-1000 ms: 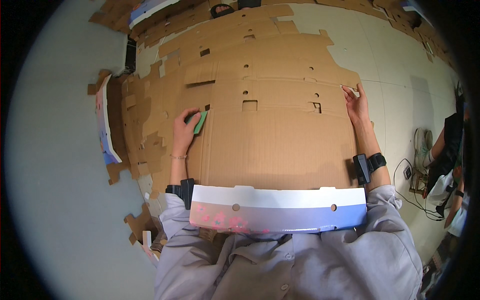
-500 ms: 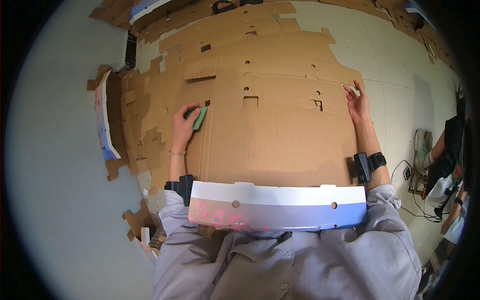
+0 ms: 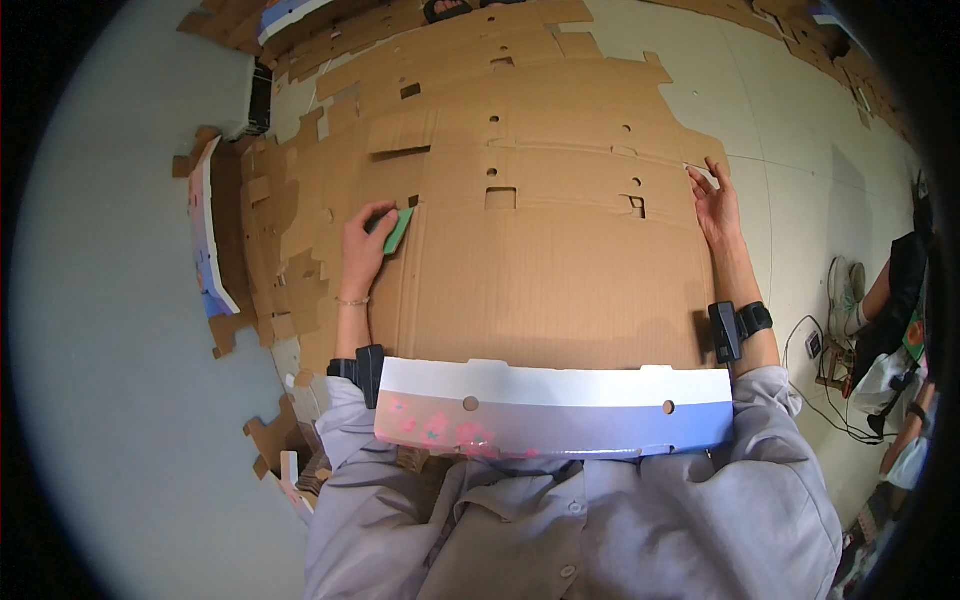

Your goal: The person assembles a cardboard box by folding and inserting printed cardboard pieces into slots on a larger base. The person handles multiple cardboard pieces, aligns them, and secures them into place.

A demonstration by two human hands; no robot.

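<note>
A large brown cardboard sheet point(image 3: 560, 280) with punched holes and slots lies before me. Its near edge is folded up into a printed flap point(image 3: 555, 405), white above, pink and blue below, against my shirt. My left hand point(image 3: 362, 248) is closed round a small flat green piece point(image 3: 398, 232), possibly a scraper, at the sheet's left side beside a slot. The kind of this piece is not clear. At the right edge, my right hand point(image 3: 716, 212) has its fingers curled at the cardboard, palm turned up; a small pale patch shows between the fingertips.
More cardboard pieces point(image 3: 290, 200) cover the floor to the left, with a printed folded piece point(image 3: 208, 230) by the grey surface point(image 3: 130, 300). On the right are another person's shoes point(image 3: 840, 290), black cables point(image 3: 815, 400) and a white bag point(image 3: 880, 380). Sandalled feet point(image 3: 447, 10) show at the far edge.
My left hand and the green piece have shifted very slightly to the left and away from me. My right hand stays at the sheet's right edge.
</note>
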